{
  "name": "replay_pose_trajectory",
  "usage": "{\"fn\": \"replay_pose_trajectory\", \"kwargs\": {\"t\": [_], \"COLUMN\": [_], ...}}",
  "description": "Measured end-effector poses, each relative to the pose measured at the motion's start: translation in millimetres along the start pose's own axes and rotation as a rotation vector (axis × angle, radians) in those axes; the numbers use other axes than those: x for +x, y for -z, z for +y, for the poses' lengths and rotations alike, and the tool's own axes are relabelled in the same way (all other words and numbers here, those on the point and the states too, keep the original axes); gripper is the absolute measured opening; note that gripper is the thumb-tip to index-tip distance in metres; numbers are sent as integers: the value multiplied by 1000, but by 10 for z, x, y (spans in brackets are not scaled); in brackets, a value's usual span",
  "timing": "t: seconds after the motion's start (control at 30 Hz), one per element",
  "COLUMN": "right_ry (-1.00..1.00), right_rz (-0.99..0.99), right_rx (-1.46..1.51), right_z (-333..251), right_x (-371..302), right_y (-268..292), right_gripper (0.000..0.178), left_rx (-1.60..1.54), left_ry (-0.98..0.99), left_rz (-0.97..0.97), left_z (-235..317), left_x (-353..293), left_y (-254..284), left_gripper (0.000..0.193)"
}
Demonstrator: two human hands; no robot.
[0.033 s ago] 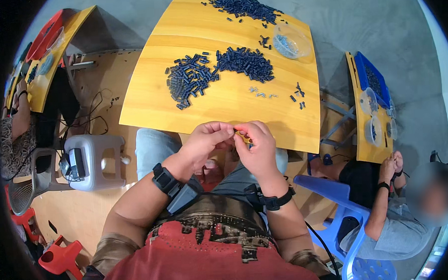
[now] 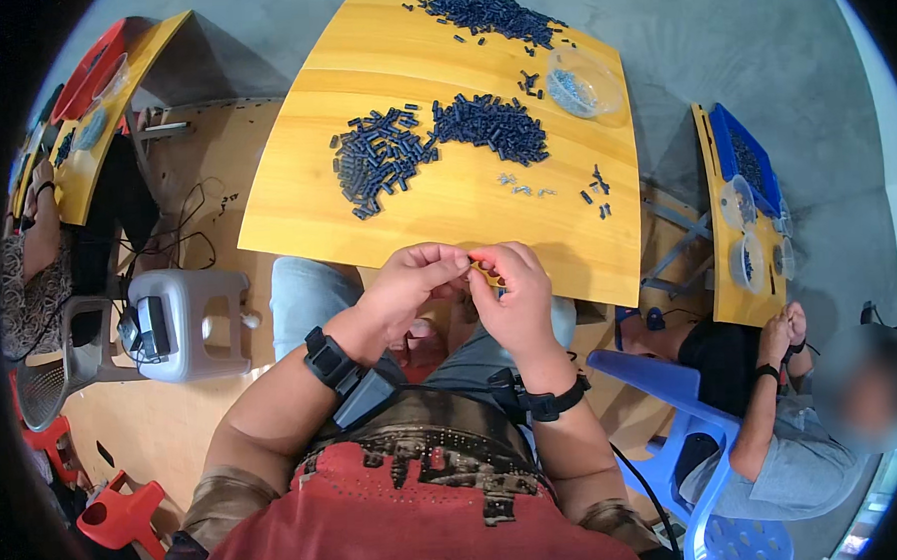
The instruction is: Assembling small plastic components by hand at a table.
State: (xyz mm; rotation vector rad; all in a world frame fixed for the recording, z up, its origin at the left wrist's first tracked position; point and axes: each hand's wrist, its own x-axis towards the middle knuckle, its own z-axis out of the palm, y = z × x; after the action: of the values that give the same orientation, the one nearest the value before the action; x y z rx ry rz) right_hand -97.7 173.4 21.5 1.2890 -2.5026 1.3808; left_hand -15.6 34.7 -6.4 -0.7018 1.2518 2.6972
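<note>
My left hand (image 2: 417, 281) and my right hand (image 2: 514, 282) meet just off the table's near edge, fingertips together. Thumb and forefinger of each are pinched on a small dark part (image 2: 472, 263), mostly covered by the fingers, so its kind cannot be made out. Beyond them on the yellow table (image 2: 295, 202) lie a loose heap of short black cylindrical parts (image 2: 378, 161) and a denser heap of similar parts (image 2: 492, 128). Nearer my right hand are a few small silvery pieces (image 2: 525, 189) and several loose black parts (image 2: 602, 188).
A clear round tub (image 2: 608, 85) of small metallic pieces stands at the far right, beside another black heap (image 2: 487, 10) at the back. People sit at tables on both sides. A blue chair (image 2: 663, 386) is to my right, a grey stool (image 2: 190, 321) to my left.
</note>
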Motion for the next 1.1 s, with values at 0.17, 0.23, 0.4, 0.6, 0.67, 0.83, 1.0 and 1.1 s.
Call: {"fn": "replay_pose_trajectory", "kwargs": {"t": [0.17,0.23,0.4,0.6,0.67,0.83,1.0,1.1], "right_ry": [-54,-65,-159,-212,-191,-106,-100,-152], "right_rz": [-48,-79,-63,75,83,84,49,-9], "right_rx": [72,71,-34,-127,-185,-337,-357,-370], "right_z": [-22,-2,309,815,959,1077,1060,1035], "right_x": [25,72,324,717,795,910,972,1002], "right_y": [-11,38,214,163,118,-7,-35,-29], "right_gripper": [16,16,12,10,10,9,7,6], "left_rx": [14,59,137,189,196,225,218,188], "left_ry": [-39,-62,-135,-278,-306,-278,-285,-277], "left_rz": [-35,-27,54,127,102,36,1,-9], "left_z": [-32,-17,96,103,91,123,143,139], "left_x": [70,105,156,316,358,359,356,376], "left_y": [85,111,90,264,329,404,427,453], "left_gripper": [15,15,16,19,19,19,18,18]}}
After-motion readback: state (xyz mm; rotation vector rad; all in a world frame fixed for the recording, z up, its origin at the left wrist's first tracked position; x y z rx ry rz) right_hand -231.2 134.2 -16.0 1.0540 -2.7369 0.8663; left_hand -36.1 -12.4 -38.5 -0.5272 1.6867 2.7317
